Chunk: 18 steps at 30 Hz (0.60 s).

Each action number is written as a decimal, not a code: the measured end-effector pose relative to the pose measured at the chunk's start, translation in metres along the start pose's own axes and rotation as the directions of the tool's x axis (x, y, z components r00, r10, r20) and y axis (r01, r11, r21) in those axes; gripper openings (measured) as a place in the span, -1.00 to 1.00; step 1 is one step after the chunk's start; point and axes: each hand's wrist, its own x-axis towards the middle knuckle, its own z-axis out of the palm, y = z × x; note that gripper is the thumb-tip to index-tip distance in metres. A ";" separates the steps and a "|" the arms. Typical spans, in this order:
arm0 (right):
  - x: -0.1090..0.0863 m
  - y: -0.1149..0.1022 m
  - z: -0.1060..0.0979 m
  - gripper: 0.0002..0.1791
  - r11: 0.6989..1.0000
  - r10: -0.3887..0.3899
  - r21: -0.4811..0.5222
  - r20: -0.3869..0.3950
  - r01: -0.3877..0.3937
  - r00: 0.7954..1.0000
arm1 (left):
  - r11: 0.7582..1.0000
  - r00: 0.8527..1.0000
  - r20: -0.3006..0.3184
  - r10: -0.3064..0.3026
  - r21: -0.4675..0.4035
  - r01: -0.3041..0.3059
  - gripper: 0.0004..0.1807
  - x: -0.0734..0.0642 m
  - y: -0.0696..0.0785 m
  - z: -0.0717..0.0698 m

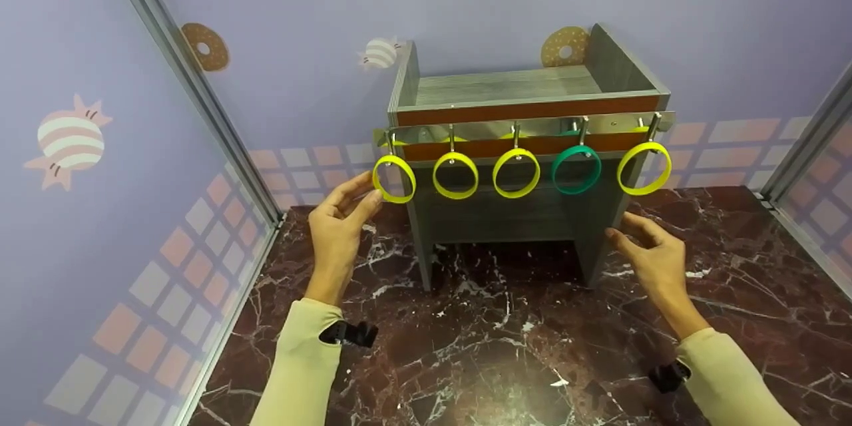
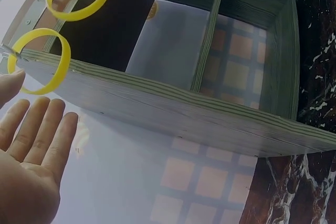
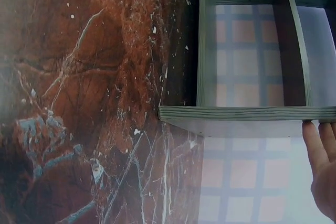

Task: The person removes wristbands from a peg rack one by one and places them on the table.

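Observation:
A grey wood-grain shelf unit stands upright on a dark red marbled surface. Along its front runs a metal rail with hooks. Yellow rings hang there, the leftmost ring and the rightmost ring among them, plus one green ring. My left hand is beside the leftmost ring, thumb tip right at its rim; the left wrist view shows its fingers extended below that ring. Near the unit's right side panel is my right hand, its fingertips at the panel's edge.
A purple wall with printed sweets and tiles rises behind the unit. Metal frame posts stand at the left and right corners. The marbled surface extends in front of the unit.

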 end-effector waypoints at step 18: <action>-0.001 0.004 0.013 -0.64 0.990 -0.090 -0.121 -0.128 0.075 0.988 | 0.998 0.999 -0.052 -0.015 -0.067 0.012 -0.77 0.002 0.010 0.012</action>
